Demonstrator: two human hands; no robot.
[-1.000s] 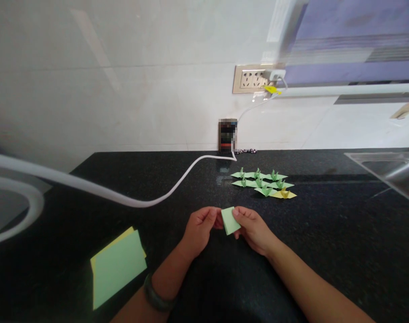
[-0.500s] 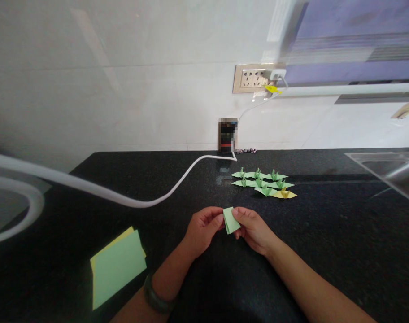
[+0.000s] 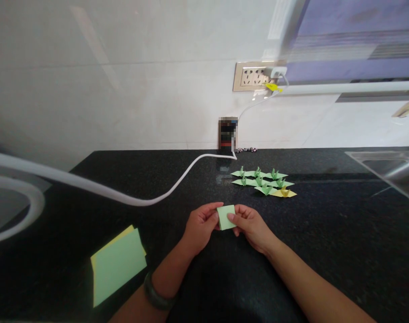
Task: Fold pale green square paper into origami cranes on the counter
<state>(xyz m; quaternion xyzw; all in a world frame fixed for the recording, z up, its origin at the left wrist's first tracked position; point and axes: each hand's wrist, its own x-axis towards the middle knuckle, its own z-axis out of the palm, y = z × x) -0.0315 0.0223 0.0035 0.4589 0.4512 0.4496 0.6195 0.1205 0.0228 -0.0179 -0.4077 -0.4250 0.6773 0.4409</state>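
Closest, a dark bangle (image 3: pixel 157 294) circles the left forearm (image 3: pixel 169 271); at about eight o'clock a green sheet (image 3: pixel 119 267) lies over a yellow sheet (image 3: pixel 128 231) on the black counter (image 3: pixel 73 215). At the clock's centre, the left hand (image 3: pixel 200 228) and right hand (image 3: pixel 253 226), fingers curled nearly closed, pinch a small folded green paper (image 3: pixel 224 220) (right thumb (image 3: pixel 234 218) across its face). At two o'clock sit green paper cranes (image 3: pixel 265 190) and a yellow crane (image 3: pixel 284 193). Farther, at twelve, a pixelated device (image 3: pixel 227 132) stands against the wall (image 3: pixel 157 103).

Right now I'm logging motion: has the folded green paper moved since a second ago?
Yes: the folded green paper has shifted slightly left against the wall socket.
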